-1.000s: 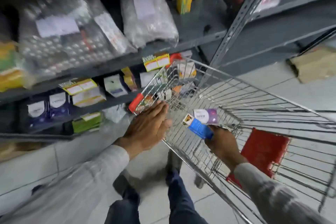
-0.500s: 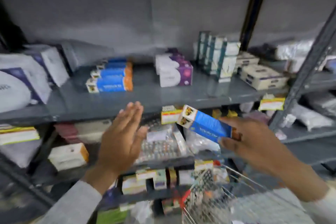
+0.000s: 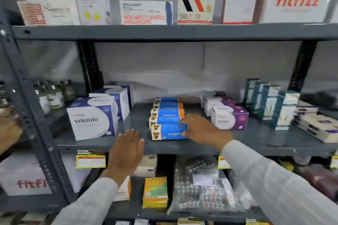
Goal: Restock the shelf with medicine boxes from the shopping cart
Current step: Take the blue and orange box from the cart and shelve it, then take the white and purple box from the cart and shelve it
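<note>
On the grey middle shelf (image 3: 128, 128), a Vitendo box (image 3: 91, 118) stands left, the left hand (image 3: 126, 150) hovers flat and empty at the edge, and the right hand (image 3: 199, 129) grasps the blue Vivalym box (image 3: 167, 131), frontmost of its row, beside purple Virest boxes (image 3: 228, 118).

Bare shelf (image 3: 135, 124) strip lies open between the Vitendo boxes (image 3: 91, 118) and the blue box row (image 3: 167, 115); purple boxes (image 3: 228, 117) crowd the row's right.
</note>
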A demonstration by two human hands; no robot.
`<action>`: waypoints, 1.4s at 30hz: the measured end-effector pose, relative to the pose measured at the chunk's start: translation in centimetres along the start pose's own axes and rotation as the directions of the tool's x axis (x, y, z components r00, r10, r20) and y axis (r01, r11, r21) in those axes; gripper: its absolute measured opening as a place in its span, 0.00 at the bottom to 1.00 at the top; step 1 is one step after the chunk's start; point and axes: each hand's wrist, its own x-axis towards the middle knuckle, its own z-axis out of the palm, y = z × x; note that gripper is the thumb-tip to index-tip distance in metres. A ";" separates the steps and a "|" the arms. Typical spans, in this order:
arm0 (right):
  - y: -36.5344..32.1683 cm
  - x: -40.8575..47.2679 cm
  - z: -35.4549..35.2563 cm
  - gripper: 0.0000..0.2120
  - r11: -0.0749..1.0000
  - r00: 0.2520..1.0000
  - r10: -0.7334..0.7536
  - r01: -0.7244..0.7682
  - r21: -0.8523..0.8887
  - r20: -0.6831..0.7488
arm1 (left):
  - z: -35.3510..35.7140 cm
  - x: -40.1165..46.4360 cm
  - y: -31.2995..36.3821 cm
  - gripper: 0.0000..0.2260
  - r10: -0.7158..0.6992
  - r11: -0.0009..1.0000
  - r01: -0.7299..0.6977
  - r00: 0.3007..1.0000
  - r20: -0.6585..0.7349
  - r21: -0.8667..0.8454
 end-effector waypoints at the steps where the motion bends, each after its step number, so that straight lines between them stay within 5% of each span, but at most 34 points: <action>1: -0.4 0.7 0.5 0.25 1.000 1.000 -0.004 0.004 0.000 0.017 | -0.1 -0.1 0.1 0.30 0.004 1.000 -0.004 1.000 -0.005 -0.001; 9: -0.5 1.4 3.4 0.27 1.000 1.000 -0.011 0.011 0.003 -0.019 | 0.4 -0.4 -0.2 0.38 0.000 0.998 -0.001 1.000 -0.022 -0.057; 12: 0.4 -0.2 3.7 0.26 0.997 0.985 -0.074 0.073 -0.011 -0.155 | 0.1 -0.5 -0.1 0.31 -0.037 0.984 0.028 0.998 -0.053 -0.176; 15: 2.5 -3.2 4.0 0.20 0.983 0.910 -0.174 0.184 -0.010 -0.377 | -0.8 -1.3 1.5 0.23 -0.191 0.894 0.062 0.949 -0.252 -0.443; 19: 5.9 -9.0 5.9 0.14 0.985 0.762 -0.106 0.167 0.036 -0.639 | -0.4 -3.4 7.0 0.17 -0.039 0.836 -0.278 0.830 -0.556 -0.473; 22: 9.1 -14.4 9.3 0.11 0.986 0.743 -0.047 0.140 0.086 -0.668 | 2.8 -6.1 13.1 0.17 0.216 0.753 -0.472 0.836 -0.504 -0.459; 27: 18.3 -25.4 17.6 0.14 0.920 0.912 0.308 -0.213 0.330 -0.270 | 14.1 -14.6 23.3 0.17 0.514 0.745 -0.382 0.851 0.106 -0.547; 31: 26.5 -35.8 23.8 0.14 0.714 0.790 0.605 -0.591 0.376 0.092 | 23.0 -22.4 29.6 0.22 0.559 0.802 -0.225 0.612 0.560 -0.553; 34: 31.1 -42.9 28.3 0.16 0.516 0.586 0.752 -0.809 0.283 0.303 | 27.5 -26.4 33.2 0.18 0.561 0.817 -0.209 0.503 0.658 -0.537; 38: 34.7 -48.6 34.5 0.19 0.363 0.384 0.801 -0.922 0.138 0.460 | 32.4 -29.7 36.2 0.18 0.548 0.836 -0.239 0.410 0.729 -0.493; 40: 35.6 -49.8 37.6 0.24 0.393 0.374 0.764 -0.916 0.081 0.526 | 34.3 -31.0 36.5 0.20 0.556 0.830 -0.281 0.365 0.746 -0.481; 42: 36.5 -50.6 40.6 0.30 0.465 0.405 0.721 -0.885 0.041 0.563 | 35.3 -32.0 36.1 0.23 0.552 0.832 -0.309 0.398 0.733 -0.460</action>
